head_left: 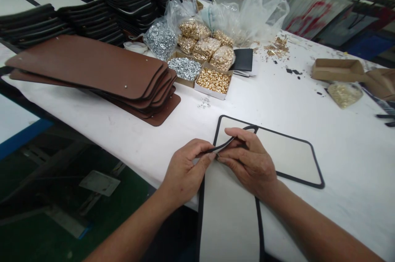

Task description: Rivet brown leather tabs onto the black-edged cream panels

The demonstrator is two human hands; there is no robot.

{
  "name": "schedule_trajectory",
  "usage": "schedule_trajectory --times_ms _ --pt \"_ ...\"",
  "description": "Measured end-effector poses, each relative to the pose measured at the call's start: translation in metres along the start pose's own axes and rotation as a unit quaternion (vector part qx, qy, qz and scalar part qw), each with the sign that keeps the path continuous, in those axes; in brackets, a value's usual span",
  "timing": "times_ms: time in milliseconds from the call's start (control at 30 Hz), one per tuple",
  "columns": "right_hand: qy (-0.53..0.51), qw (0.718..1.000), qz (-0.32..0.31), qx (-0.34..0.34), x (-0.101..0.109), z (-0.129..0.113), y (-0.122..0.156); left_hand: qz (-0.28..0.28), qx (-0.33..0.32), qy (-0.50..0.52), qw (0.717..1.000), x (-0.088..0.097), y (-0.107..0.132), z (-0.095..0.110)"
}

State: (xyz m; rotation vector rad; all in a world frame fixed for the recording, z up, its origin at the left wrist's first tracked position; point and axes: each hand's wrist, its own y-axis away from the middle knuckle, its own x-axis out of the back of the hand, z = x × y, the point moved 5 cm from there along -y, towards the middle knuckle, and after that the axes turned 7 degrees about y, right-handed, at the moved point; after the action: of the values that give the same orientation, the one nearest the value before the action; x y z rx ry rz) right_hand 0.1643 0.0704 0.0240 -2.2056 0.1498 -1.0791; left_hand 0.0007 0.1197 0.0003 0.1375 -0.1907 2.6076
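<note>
A long off-white panel with black edging [230, 212] hangs over the table's front edge, its far end bent upward. My left hand [188, 167] pinches the panel's left edge between thumb and fingers. At the raised end my right hand [251, 161] has its fingers closed round the edge, with the fingertips near a small dark spot that I cannot make out. Beneath lies another off-white panel with black edging [290, 155], flat on the table. Some loose silver fasteners [203, 103] lie beyond my hands.
Brown panels [92, 64] are stacked at the left. Open boxes hold silver rings [184, 68] and gold rings [213, 80]. Bags of gold parts [206, 48] stand behind them, near a black booklet [242, 59]. A cardboard box [338, 69] sits at the right.
</note>
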Motion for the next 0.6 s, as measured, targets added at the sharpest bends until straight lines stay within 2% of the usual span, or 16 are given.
schedule_trajectory --times_ms 233,433,600 --pt "0.009 1.0 0.003 -0.006 -0.002 -0.0001 0.0 0.007 -0.006 -0.006 1.0 -0.0001 0.0002 0.0012" --pt "0.041 0.998 0.039 -0.003 0.0006 0.0005 -0.0022 0.019 -0.029 -0.039 0.999 -0.0005 0.0026 0.0005" --pt "0.08 0.997 0.002 0.022 0.0022 0.0031 -0.0058 0.028 -0.065 -0.051 0.996 -0.001 0.0038 0.0019"
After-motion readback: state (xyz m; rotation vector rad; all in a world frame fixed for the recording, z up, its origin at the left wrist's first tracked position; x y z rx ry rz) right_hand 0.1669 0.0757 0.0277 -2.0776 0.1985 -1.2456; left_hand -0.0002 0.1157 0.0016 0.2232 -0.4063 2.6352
